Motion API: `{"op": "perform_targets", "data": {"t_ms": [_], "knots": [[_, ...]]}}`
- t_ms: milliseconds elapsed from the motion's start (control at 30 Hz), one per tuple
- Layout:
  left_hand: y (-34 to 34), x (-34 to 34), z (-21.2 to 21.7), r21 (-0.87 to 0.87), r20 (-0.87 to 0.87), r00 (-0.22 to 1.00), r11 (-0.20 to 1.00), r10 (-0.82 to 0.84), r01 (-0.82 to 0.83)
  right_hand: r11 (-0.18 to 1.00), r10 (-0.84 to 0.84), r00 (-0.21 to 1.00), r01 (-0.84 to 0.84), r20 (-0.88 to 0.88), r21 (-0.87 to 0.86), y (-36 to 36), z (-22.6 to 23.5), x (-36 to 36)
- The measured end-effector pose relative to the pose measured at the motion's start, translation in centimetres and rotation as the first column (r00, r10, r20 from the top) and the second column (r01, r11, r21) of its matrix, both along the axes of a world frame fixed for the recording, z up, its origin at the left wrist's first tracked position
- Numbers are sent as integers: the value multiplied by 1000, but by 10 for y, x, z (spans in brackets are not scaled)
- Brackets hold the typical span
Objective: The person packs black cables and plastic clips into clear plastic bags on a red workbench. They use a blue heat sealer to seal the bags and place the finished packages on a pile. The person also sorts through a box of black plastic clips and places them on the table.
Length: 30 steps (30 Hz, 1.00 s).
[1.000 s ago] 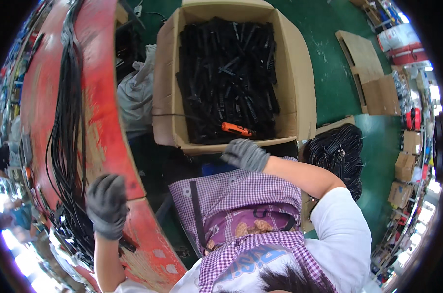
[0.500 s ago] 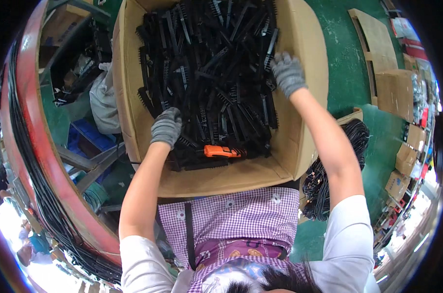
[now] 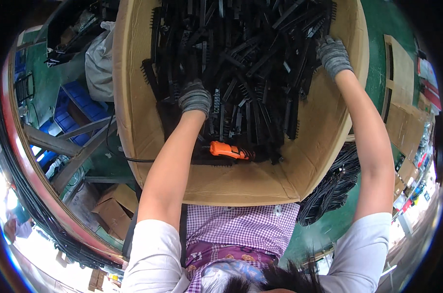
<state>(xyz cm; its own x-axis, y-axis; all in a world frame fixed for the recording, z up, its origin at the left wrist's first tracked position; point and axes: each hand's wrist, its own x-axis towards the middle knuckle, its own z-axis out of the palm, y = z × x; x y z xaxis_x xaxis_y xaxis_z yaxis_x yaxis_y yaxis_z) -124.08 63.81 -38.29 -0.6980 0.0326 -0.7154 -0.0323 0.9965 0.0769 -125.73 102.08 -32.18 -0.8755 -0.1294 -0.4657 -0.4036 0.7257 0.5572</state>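
Observation:
A large cardboard box [image 3: 231, 188] in front of me is heaped with black toothed plastic strips [image 3: 253, 63]. Down into the left part of the heap reaches my left hand [image 3: 196, 97], in a grey knit glove; its fingers are lost among the dark pieces. My right hand [image 3: 334, 56], gloved alike, is at the heap's right edge, beside the box's right wall. Its fingers curl in against the strips, and what they hold is hidden. An orange hand-held tool [image 3: 226, 150] with a black end lies on the strips near the front wall.
A black cable [image 3: 133, 159] crosses the box's left wall. Left of the box are a whitish sack [image 3: 100, 63], blue crates [image 3: 70, 115] and a metal frame [image 3: 77, 171]. Bundled black cables [image 3: 331, 188] lie at the right front, with cardboard [image 3: 402, 63] beyond on the green floor.
The view has shifted, with the box appearing larger and farther right. My left hand has gone deeper into the heap. My right hand stays by the right wall, its fingers now more curled.

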Motion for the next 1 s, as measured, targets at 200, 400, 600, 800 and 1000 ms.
{"op": "perform_targets", "data": {"t_ms": [200, 400, 600, 800, 1000], "knots": [[4, -1, 2, 81, 32, 991, 988, 130, -132, 952, -285, 957, 289, 50, -99, -36, 90, 19], [10, -11, 2, 78, 78, 986, 985, 147, -153, 625, -684, 707, 439, -182, -646, -36, 83, 66], [15, -12, -15, 102, -113, 990, 992, 86, -75, -159, -862, 266, 667, 432, -728, -84, 16, 81], [24, -22, -9, 92, -206, 978, 995, -14, 33, 120, -912, 350, 727, 214, -676, -79, -20, 85], [45, -37, -21, 55, -171, 985, 998, -25, 35, 407, -840, 528, 765, 125, -499, -67, -52, 69]]}}
